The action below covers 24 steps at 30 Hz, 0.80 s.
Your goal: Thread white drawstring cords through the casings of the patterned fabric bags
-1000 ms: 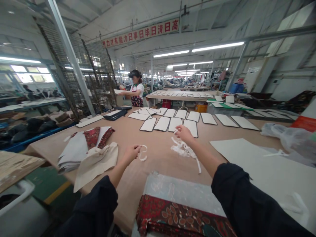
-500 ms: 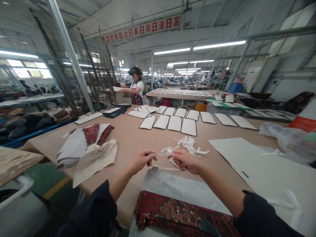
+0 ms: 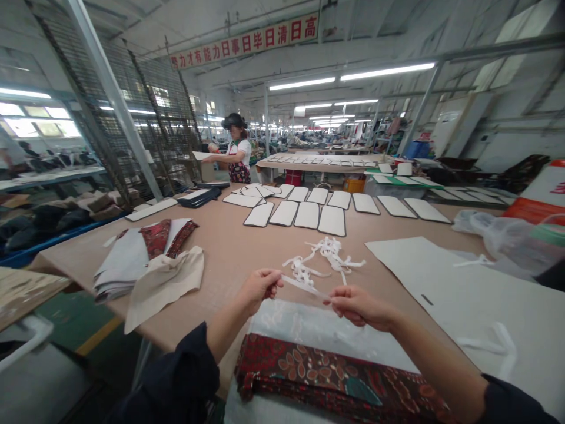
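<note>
My left hand (image 3: pixel 260 287) and my right hand (image 3: pixel 358 306) each pinch one end of a white tape strip (image 3: pixel 303 286), held taut between them above the table. Just beyond lies a loose pile of white strips (image 3: pixel 325 257) on the brown table (image 3: pixel 229 247). Right below my hands sits a stack of red patterned fabric (image 3: pixel 326 374) under a clear plastic sheet (image 3: pixel 309 327).
A stack of grey and red pieces with a beige cloth (image 3: pixel 150 268) lies to the left. Rows of white rounded panels (image 3: pixel 304 213) cover the far table. A large white board (image 3: pixel 463 294) and a plastic bag (image 3: pixel 512 238) sit on the right. A person (image 3: pixel 236 154) stands at the far end.
My right hand came back from the strip pile and both hands met near the table edge on one strip; they have now drawn apart, stretching it out.
</note>
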Each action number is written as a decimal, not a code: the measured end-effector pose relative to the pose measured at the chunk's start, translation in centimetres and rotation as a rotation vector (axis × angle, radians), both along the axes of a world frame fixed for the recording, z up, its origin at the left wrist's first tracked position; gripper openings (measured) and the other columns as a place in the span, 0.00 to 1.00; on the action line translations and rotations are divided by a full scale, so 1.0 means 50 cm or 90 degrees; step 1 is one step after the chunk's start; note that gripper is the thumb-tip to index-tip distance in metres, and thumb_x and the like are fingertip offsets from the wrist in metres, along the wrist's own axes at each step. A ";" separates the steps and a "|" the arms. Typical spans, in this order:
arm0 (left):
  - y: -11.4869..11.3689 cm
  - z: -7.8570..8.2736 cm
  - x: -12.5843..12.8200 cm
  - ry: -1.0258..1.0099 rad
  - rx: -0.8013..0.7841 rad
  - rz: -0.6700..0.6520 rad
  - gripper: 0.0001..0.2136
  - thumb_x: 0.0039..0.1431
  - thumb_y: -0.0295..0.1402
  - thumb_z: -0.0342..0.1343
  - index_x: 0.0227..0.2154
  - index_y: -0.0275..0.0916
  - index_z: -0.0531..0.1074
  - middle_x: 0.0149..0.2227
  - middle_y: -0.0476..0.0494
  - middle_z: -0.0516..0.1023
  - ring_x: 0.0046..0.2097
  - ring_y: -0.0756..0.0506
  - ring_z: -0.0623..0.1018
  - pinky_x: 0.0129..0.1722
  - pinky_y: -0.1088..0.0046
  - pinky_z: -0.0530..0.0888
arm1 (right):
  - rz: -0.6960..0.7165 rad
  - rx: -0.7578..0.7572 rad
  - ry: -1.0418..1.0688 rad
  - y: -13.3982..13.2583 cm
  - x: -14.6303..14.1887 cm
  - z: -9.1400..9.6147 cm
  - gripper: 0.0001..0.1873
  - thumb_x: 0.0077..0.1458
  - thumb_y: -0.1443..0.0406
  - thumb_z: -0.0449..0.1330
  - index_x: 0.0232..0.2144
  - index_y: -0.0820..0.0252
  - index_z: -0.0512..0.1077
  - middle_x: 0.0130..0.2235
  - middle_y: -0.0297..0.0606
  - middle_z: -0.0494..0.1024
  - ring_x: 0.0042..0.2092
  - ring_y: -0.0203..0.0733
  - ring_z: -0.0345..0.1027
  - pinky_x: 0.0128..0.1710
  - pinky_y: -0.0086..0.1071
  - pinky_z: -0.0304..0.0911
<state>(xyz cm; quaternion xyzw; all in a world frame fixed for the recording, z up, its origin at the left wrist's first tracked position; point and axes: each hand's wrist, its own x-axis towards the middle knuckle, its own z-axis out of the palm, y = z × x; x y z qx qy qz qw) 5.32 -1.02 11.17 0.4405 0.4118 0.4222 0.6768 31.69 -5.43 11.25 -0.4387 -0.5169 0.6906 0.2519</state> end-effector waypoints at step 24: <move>-0.014 -0.143 0.014 0.245 -0.089 -0.074 0.17 0.36 0.41 0.64 0.25 0.33 0.69 0.21 0.51 0.69 0.20 0.55 0.67 0.19 0.80 0.63 | -0.608 0.025 0.224 -0.015 0.081 -0.173 0.08 0.40 0.65 0.64 0.27 0.58 0.70 0.27 0.33 0.73 0.29 0.35 0.67 0.33 0.31 0.69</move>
